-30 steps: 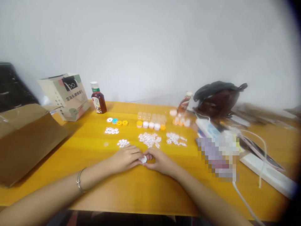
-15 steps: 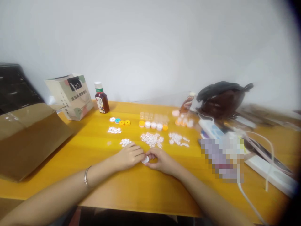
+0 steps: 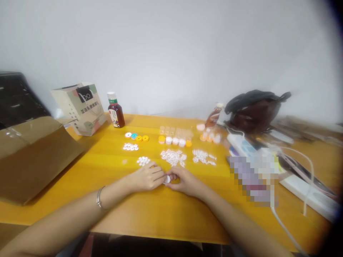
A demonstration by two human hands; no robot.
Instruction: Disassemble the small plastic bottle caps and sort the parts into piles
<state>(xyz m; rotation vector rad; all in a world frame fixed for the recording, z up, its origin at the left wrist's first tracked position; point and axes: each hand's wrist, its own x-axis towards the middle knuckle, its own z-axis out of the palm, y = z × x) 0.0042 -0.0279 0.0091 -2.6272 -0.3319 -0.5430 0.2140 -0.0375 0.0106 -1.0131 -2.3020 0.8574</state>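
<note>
A small white round piece (image 3: 167, 179) sits between my two hands, low over the table. Thumb and fingers of my right hand (image 3: 182, 180) pinch it from the right. My left hand (image 3: 150, 176) is closed, and its fingertips meet the piece from the left, partly hidden behind the knuckles. Just beyond the left hand lies a cluster of white discs (image 3: 143, 161). Past both hands are a pile of white flat cut-out pieces (image 3: 173, 157) and a second such pile (image 3: 201, 157) to its right. More small white pieces (image 3: 130, 146) lie farther left.
Colored round caps (image 3: 138, 138), a row of white and orange lidded pots (image 3: 175, 141) and clear cups (image 3: 171, 131) stand farther back. A dark bottle (image 3: 116, 110) and paper bag (image 3: 80, 110) are left, near a cardboard box (image 3: 34, 160). Power strips (image 3: 308, 196) with cables lie right.
The white piece has tilted between my fingers and shows a narrower face. Both hands stay nearly in place; the whole view has shifted slightly.
</note>
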